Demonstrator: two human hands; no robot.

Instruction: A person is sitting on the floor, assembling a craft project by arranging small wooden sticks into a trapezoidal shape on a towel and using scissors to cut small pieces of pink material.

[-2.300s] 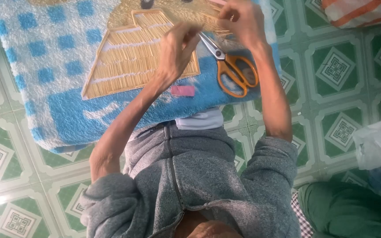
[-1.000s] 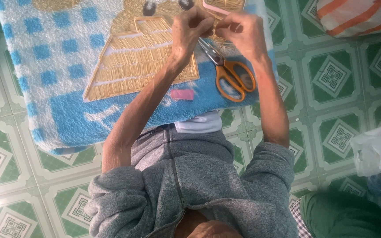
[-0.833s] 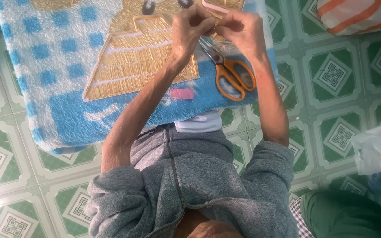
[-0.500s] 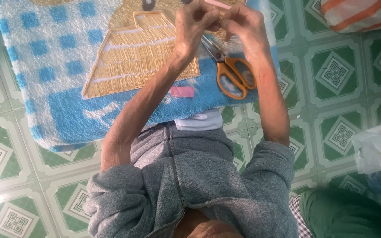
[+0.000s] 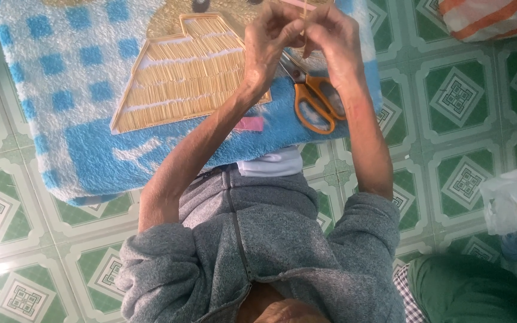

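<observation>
From above, I see both hands raised together over a fluffy blue-and-white checked blanket [image 5: 61, 72] spread on the green patterned floor tiles [image 5: 462, 101]. My left hand [image 5: 268, 45] and right hand [image 5: 334, 42] each pinch a thin pale straw [image 5: 306, 21], fingertips nearly touching, probably to keep it steady. Beneath the left wrist lies a flat house-shaped panel of glued straws [image 5: 181, 75]. Orange-handled scissors [image 5: 312, 98] rest just beside it, within easy reach. A small pink rectangle [image 5: 249, 124] lies near the blanket's front edge. A crumpled white plastic bag [image 5: 513, 197] sits at right, and an orange-striped bag [image 5: 492, 15] at the top corner.

Grey zip-up fleece jacket [image 5: 282, 245], sleeves pushed up, white undershirt [image 5: 270, 162]
</observation>
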